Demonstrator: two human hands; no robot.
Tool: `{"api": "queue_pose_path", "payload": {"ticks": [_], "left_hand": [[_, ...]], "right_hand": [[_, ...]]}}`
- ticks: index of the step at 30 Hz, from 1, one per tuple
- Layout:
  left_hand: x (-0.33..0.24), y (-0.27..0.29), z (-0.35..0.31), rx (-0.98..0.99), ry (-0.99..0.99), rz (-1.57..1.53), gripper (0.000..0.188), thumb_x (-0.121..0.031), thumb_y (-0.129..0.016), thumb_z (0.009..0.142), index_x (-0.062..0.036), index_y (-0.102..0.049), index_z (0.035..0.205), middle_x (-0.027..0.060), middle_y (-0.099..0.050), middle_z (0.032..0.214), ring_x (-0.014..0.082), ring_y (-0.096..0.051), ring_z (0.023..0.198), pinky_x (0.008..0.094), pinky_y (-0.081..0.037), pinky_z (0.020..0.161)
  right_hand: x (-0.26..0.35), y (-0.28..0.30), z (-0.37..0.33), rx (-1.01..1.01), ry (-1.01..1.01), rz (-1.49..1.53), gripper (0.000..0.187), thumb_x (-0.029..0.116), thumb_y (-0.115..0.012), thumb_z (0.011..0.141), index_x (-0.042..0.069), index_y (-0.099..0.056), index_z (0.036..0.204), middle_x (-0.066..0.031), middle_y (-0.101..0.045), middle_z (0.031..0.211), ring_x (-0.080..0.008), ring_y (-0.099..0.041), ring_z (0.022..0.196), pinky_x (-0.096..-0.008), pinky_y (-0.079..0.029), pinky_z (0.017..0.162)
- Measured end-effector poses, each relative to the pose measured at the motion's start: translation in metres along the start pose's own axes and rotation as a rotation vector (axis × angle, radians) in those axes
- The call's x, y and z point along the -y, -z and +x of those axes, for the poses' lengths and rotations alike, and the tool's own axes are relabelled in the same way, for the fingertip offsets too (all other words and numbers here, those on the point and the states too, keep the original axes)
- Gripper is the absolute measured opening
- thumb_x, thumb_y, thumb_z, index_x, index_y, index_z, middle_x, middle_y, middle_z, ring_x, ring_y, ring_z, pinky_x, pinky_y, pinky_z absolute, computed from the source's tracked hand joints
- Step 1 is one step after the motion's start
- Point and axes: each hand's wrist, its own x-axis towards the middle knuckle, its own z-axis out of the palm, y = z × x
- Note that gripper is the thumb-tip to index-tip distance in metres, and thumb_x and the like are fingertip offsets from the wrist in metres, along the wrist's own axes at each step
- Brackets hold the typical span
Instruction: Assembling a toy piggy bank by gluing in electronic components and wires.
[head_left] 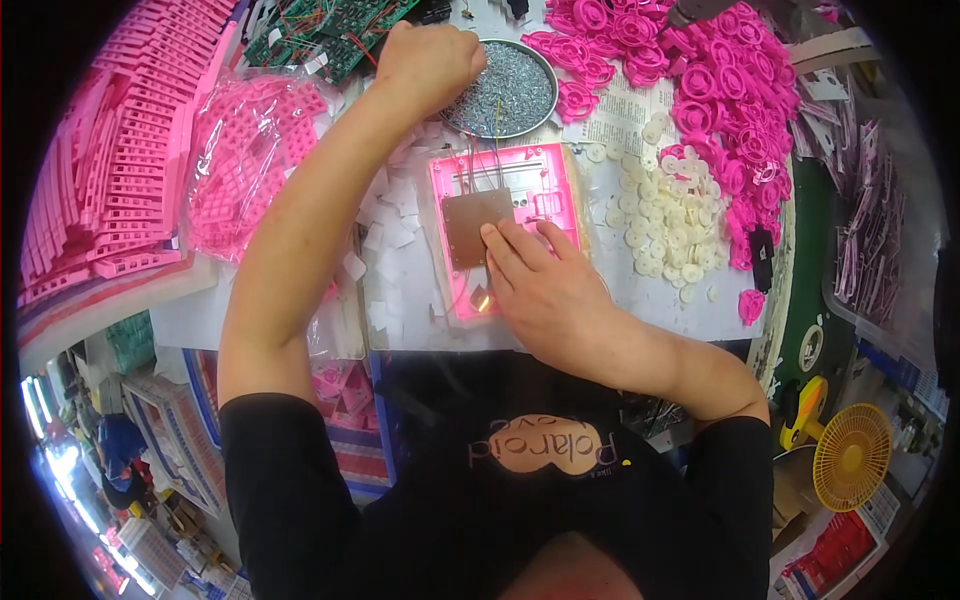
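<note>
My left hand (428, 68) is closed at the left rim of a round metal dish (552, 108) heaped with small silvery screws (505, 90). Whatever its fingers may hold is hidden. In front of me a pink plastic housing (540, 157) lies with its inside up. A brown circuit board (472, 228) sits in it, with thin wires running from its top edge. My right hand (555, 295) rests over the housing's right side, fingers extended and touching the board's right edge. Beside my right thumb a small shiny piece (481, 299) shows at the housing's near end.
Green circuit boards (325, 45) with wires lie at the far left, above a bag of pink grid parts (250, 160) and stacked pink frames (120, 150). White discs (675, 215) and pink ring-shaped parts (715, 90) cover the right. A yellow fan (850, 455) stands at lower right.
</note>
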Motion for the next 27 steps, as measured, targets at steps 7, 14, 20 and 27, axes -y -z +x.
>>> {"api": "queue_pose_path", "payload": {"ticks": [7,14,20,27], "left_hand": [[-0.034,0.083,-0.072,0.391,0.173,-1.106,0.022,-0.021,-0.069,0.094,-0.0036,-0.062,0.082,-0.0038,-0.056,0.078,0.0045,-0.050,0.074,0.0237,-0.041,0.065],[-0.085,0.086,-0.159,0.205,0.064,-0.875,0.009,-0.007,-0.073,0.085,-0.0053,-0.066,0.089,0.0068,-0.065,0.085,0.0230,-0.063,0.081,0.0372,-0.048,0.081],[-0.107,0.067,-0.175,0.003,0.131,-0.687,0.009,-0.006,-0.070,0.087,-0.0069,-0.069,0.096,0.0079,-0.073,0.097,0.0265,-0.071,0.103,0.0495,-0.042,0.108],[-0.111,0.062,-0.180,-0.058,0.103,-0.638,0.008,-0.006,-0.068,0.090,-0.0071,-0.070,0.098,0.0069,-0.075,0.098,0.0249,-0.071,0.105,0.0514,-0.039,0.112]], "right_hand": [[0.000,-0.005,-0.001,-0.037,-0.039,0.047,0.040,0.016,-0.060,0.083,-0.009,-0.069,0.113,-0.0269,-0.054,0.141,-0.0350,-0.052,0.125,-0.0468,-0.040,0.108],[-0.010,-0.006,-0.002,-0.135,-0.021,0.110,0.040,0.012,-0.062,0.081,-0.011,-0.067,0.113,-0.0217,-0.061,0.132,-0.0310,-0.057,0.111,-0.0386,-0.047,0.100],[-0.020,-0.001,-0.002,-0.126,-0.035,0.301,0.038,0.008,-0.067,0.078,-0.006,-0.069,0.113,-0.0161,-0.066,0.127,-0.0280,-0.060,0.111,-0.0368,-0.052,0.093],[-0.125,0.100,-0.017,-1.405,-0.195,0.574,0.044,0.004,-0.067,0.090,-0.005,-0.054,0.131,-0.0194,-0.067,0.115,-0.0260,-0.067,0.102,-0.0383,-0.053,0.093]]}}
